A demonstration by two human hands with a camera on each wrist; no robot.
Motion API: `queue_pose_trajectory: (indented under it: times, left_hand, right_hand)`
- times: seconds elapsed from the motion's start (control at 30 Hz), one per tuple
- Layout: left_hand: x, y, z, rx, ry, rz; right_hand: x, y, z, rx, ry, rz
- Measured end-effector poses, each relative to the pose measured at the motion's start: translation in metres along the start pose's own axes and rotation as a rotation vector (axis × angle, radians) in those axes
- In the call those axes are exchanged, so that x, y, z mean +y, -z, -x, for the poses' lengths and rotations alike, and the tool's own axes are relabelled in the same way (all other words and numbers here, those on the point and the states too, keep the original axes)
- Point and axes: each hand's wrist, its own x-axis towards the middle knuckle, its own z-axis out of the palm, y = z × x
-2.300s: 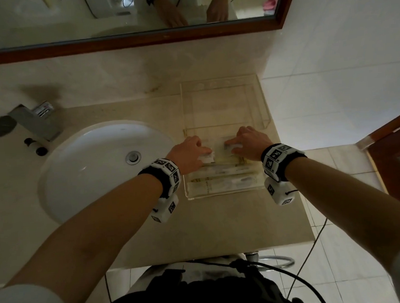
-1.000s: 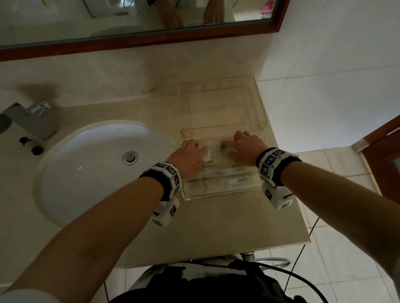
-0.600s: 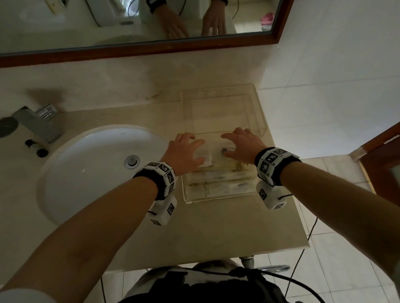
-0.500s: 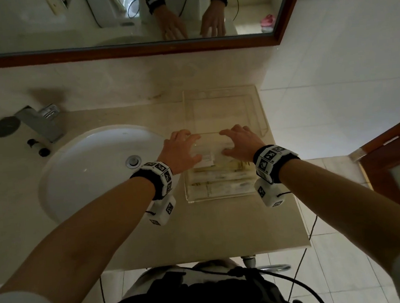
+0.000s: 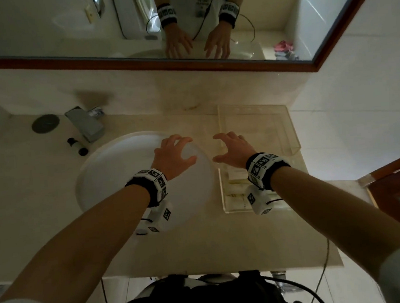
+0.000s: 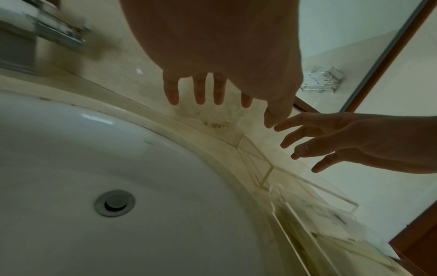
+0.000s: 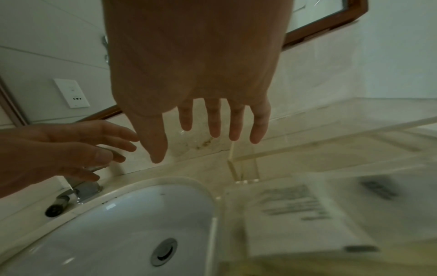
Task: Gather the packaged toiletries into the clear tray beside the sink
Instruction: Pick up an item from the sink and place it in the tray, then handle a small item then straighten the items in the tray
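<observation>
Our left hand [image 5: 174, 157] and right hand [image 5: 233, 152] hover empty, fingers spread, above the beige tabletop [image 5: 190, 247]; white packaged toiletries [image 5: 235, 186] lie inside the clear acrylic tray [image 5: 222, 192] beside the white round sink [image 5: 115, 182].

The beige stone counter [image 5: 182, 248] carries a white oval sink [image 5: 115, 182] set into it. Behind the sink stand a chrome tap [image 5: 85, 126] and a round grey disc [image 5: 45, 123]. A small dark-capped bottle [image 5: 77, 146] lies beside the tap. A clear tray [image 5: 224, 197] sits right of the sink.
</observation>
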Motion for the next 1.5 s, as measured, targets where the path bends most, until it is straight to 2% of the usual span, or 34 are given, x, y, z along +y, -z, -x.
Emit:
queue_pose_trajectory:
  times: [0.17,0.57,0.87,1.1,1.5]
  left_hand:
    - [-0.048,0.029,0.009,0.063,0.061,0.082]
    - [-0.184,0.081,0.049,0.162,0.297,0.101]
    - [-0.257,0.103,0.085,0.191,0.447,0.095]
    - [-0.291,0.108,0.090,0.204,0.485,0.102]
    - [-0.319,0.105,0.047,0.181,0.400,0.118]
  right_hand:
    - [-0.057,-0.010,-0.023,-0.029,0.035,0.010]
    - [-0.188,-0.064,-0.074,-0.103,0.177,0.069]
    - [-0.272,-0.110,-0.092,-0.149,0.266,0.086]
    - [-0.299,-0.131,-0.100,-0.168,0.237,0.062]
    - [-0.296,-0.148,-0.113,-0.197,0.141,0.050]
